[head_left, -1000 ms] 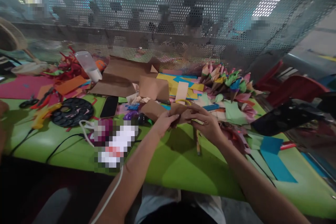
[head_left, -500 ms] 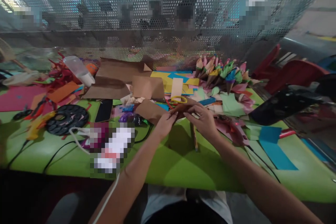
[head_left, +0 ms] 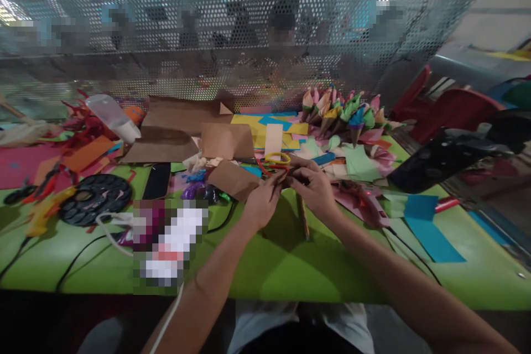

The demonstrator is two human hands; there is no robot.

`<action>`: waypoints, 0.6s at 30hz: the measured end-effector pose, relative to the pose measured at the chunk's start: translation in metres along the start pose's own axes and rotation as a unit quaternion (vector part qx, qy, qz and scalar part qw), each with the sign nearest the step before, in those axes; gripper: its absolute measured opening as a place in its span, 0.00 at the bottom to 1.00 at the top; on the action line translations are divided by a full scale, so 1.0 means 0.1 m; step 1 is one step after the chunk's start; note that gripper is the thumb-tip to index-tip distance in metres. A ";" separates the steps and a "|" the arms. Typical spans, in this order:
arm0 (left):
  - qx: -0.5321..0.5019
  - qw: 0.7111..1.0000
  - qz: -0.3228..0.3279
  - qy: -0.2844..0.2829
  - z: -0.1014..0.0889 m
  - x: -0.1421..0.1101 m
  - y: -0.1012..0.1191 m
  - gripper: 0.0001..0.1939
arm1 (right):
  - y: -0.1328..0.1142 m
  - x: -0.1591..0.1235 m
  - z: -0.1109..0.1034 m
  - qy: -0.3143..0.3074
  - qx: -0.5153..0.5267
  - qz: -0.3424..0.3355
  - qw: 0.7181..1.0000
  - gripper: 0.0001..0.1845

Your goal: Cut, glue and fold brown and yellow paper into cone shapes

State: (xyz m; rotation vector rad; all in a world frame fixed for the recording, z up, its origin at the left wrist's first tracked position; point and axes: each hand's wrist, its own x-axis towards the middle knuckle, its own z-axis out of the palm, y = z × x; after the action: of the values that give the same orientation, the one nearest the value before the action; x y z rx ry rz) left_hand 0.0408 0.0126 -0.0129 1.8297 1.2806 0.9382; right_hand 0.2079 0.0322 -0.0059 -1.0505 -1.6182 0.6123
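Observation:
My left hand (head_left: 263, 199) and my right hand (head_left: 313, 185) meet over the middle of the green table, fingers pinched together. Between them is a small piece of brown paper (head_left: 295, 161), mostly hidden by the fingers. Under my right hand a pencil (head_left: 305, 218) lies on the tabletop. Just beyond my fingertips are a red loop (head_left: 271, 170) and a yellow ring (head_left: 277, 158). A flat brown card (head_left: 233, 180) lies to the left of my left hand.
Paper ice-cream cones (head_left: 352, 116) stand bunched at the back right. A pink glue gun (head_left: 369, 204) lies right, a yellow one (head_left: 47, 213) far left. A black palette (head_left: 97, 199), phone (head_left: 157, 181), bottle (head_left: 112, 116) and brown sheets (head_left: 170, 124) crowd the left and back.
The brown paper shows less between my fingers, and both hands have drawn closer together around it. The camera view has shifted slightly to the right.

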 end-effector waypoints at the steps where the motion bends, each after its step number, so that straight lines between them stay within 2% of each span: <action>1: 0.009 1.000 -0.002 0.003 0.01 0.00 0.00 0.20 | 0.00 0.00 0.00 -0.001 0.001 0.002 1.000 0.09; 6: 0.105 0.994 -0.019 0.022 0.03 -0.01 0.03 0.19 | 0.01 -0.02 0.01 -0.012 0.008 0.008 1.000 0.09; 12: 0.263 0.962 -0.067 -0.009 0.03 -0.01 0.08 0.23 | -0.02 -0.04 0.00 -0.019 0.010 0.003 1.000 0.09; 16: 0.277 0.959 -0.067 0.010 0.04 -0.01 0.09 0.22 | -0.05 -0.04 -0.02 -0.044 0.025 0.024 0.998 0.19; 18: 0.279 0.958 -0.060 0.014 0.05 -0.01 0.10 0.20 | -0.06 -0.04 -0.03 -0.049 0.004 0.040 0.998 0.20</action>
State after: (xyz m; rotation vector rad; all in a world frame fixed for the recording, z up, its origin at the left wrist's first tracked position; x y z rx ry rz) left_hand 0.0493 0.0085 -0.0075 2.1229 1.7838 0.5694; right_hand 0.2088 0.0256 -0.0025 -1.0979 -1.6625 0.7337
